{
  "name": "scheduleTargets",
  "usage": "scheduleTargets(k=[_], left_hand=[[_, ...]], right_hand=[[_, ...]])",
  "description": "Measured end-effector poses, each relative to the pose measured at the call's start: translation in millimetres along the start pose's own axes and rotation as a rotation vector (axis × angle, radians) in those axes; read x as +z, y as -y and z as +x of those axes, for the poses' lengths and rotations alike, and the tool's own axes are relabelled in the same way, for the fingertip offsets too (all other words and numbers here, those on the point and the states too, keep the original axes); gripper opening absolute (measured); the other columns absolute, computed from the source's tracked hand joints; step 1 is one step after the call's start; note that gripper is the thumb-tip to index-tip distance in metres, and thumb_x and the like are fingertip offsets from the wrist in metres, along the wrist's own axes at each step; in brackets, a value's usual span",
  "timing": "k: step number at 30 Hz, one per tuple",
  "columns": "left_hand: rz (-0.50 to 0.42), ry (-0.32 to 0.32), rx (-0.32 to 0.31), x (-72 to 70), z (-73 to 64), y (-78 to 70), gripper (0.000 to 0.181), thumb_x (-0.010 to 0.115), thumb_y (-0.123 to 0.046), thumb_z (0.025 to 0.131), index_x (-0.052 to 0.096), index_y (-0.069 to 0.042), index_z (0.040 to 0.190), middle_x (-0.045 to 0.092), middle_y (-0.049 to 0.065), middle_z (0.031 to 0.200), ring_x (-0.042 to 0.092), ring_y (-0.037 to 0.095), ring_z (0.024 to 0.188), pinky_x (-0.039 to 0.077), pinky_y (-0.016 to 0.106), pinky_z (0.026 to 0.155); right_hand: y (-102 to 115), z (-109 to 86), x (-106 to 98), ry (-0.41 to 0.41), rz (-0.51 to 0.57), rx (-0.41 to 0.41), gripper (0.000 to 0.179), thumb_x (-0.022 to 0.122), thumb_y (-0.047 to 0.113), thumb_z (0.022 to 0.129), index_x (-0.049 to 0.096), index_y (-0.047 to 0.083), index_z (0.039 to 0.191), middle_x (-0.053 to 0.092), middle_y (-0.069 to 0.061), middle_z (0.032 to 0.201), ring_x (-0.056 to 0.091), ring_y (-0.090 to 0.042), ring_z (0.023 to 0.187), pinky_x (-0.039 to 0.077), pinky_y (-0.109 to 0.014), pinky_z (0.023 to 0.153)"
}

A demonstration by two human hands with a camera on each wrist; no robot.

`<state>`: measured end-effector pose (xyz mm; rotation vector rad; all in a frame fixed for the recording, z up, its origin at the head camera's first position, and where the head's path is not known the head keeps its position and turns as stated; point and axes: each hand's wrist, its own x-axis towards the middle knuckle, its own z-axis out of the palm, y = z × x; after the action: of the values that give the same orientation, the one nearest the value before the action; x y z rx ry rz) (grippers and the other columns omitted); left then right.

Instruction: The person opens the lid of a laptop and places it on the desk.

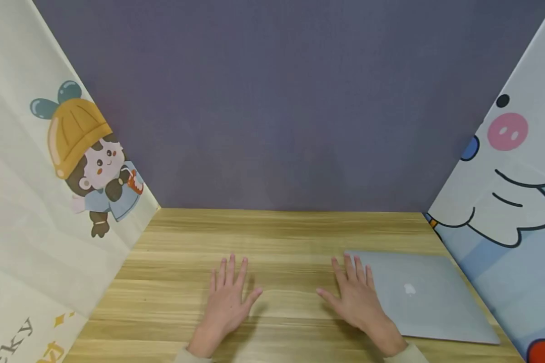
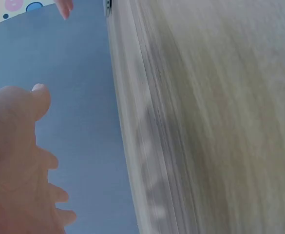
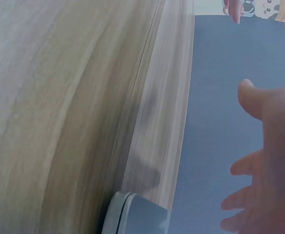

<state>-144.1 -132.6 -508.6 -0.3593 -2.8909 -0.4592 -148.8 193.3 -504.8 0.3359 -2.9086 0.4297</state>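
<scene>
My left hand [image 1: 227,302] hovers palm down above the table with its fingers spread and straight, holding nothing. Facing it, my right hand [image 1: 356,300] is spread in the same way, nearest to a closed silver laptop [image 1: 436,302]. Its fingers overlap the laptop's left edge in the head view. That laptop lies flat at the right side of the table, a pale apple logo on its lid. In the right wrist view a corner of the laptop [image 3: 142,217] shows at the bottom, below and left of the right hand [image 3: 274,161]. The left wrist view has the left hand's thumb and fingertips [image 2: 59,195].
A wood-grain table [image 1: 281,237] runs back to a grey-blue panel [image 1: 272,111]. On the left stands a white curtain [image 1: 18,201] with a cartoon child in a yellow hat. A white and blue cartoon curtain [image 1: 518,272] borders the right edge.
</scene>
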Motion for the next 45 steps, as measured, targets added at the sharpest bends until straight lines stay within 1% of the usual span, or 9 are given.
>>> scheduleTargets(k=[6,11,18,21,25,28,38,42,45], left_hand=[[0.02,0.002,0.013,3.2,0.5,-3.3,0.08,0.052,-0.057,0.101,0.027,-0.009,0.161,0.013,0.023,0.166,0.012,0.045,0.152,0.015,0.064,0.12],[0.006,0.011,0.018,5.6,1.3,-7.9,0.081,0.052,-0.057,0.101,0.027,-0.009,0.161,0.014,0.023,0.166,0.014,0.044,0.152,0.017,0.063,0.12],[0.003,0.007,0.021,9.6,3.5,-16.2,0.08,0.05,-0.056,0.102,0.027,-0.008,0.161,0.016,0.023,0.165,0.019,0.044,0.151,0.02,0.06,0.121],[-0.014,0.001,0.021,10.3,4.2,-20.7,0.079,0.051,-0.055,0.102,0.029,-0.007,0.16,0.02,0.024,0.164,0.023,0.045,0.15,0.021,0.06,0.12],[-0.047,-0.007,0.021,10.4,6.5,-28.0,0.076,0.053,-0.052,0.102,0.033,-0.005,0.158,0.028,0.027,0.161,0.029,0.046,0.146,0.026,0.061,0.118],[-0.077,-0.006,0.027,11.6,7.7,-33.6,0.074,0.053,-0.05,0.102,0.035,-0.004,0.157,0.032,0.027,0.159,0.033,0.047,0.144,0.029,0.062,0.117],[-0.136,0.01,0.061,17.1,9.5,-44.4,0.069,0.049,-0.049,0.105,0.035,-0.007,0.157,0.035,0.027,0.157,0.035,0.046,0.143,0.032,0.063,0.115],[-0.156,0.017,0.075,17.8,12.2,-49.4,0.069,0.045,-0.051,0.105,0.035,-0.007,0.157,0.035,0.026,0.157,0.036,0.045,0.143,0.032,0.063,0.115],[-0.191,0.021,0.083,19.0,14.1,-53.4,0.067,0.045,-0.049,0.106,0.036,-0.006,0.157,0.037,0.026,0.156,0.037,0.046,0.142,0.032,0.064,0.114]], right_hand=[[-5.5,-1.9,-4.6,-0.001,0.014,0.008,0.088,0.054,0.066,0.096,0.037,0.004,0.157,0.024,-0.032,0.161,0.013,-0.053,0.149,0.01,-0.07,0.117],[-12.4,-4.2,-9.4,0.003,0.027,0.025,0.087,0.055,0.063,0.097,0.037,0.004,0.156,0.026,-0.034,0.159,0.015,-0.054,0.148,0.01,-0.071,0.117],[-24.0,-7.6,-15.5,-0.001,0.03,0.025,0.084,0.055,0.061,0.098,0.039,0.001,0.154,0.029,-0.037,0.156,0.02,-0.058,0.145,0.015,-0.074,0.114],[-29.2,-8.0,-18.6,0.006,0.037,0.034,0.082,0.056,0.058,0.099,0.039,-0.001,0.154,0.03,-0.038,0.155,0.022,-0.059,0.144,0.016,-0.075,0.113],[-38.2,-7.8,-22.9,0.01,0.055,0.054,0.082,0.055,0.057,0.099,0.038,-0.001,0.154,0.03,-0.039,0.155,0.023,-0.059,0.143,0.017,-0.075,0.112],[-44.8,-8.5,-26.7,-0.002,0.06,0.058,0.08,0.056,0.056,0.1,0.04,-0.002,0.152,0.032,-0.04,0.153,0.026,-0.06,0.141,0.019,-0.076,0.11],[-64.2,-11.1,-38.5,0.016,0.053,0.087,0.078,0.055,0.054,0.101,0.041,-0.006,0.15,0.034,-0.043,0.149,0.03,-0.062,0.136,0.025,-0.075,0.108],[-73.1,-11.3,-43.2,0.016,0.039,0.093,0.078,0.054,0.054,0.102,0.042,-0.008,0.148,0.035,-0.045,0.146,0.033,-0.065,0.132,0.03,-0.076,0.104],[-78.3,-12.5,-46.8,0.021,0.033,0.098,0.078,0.054,0.054,0.102,0.043,-0.008,0.148,0.036,-0.045,0.146,0.034,-0.065,0.131,0.031,-0.077,0.102]])
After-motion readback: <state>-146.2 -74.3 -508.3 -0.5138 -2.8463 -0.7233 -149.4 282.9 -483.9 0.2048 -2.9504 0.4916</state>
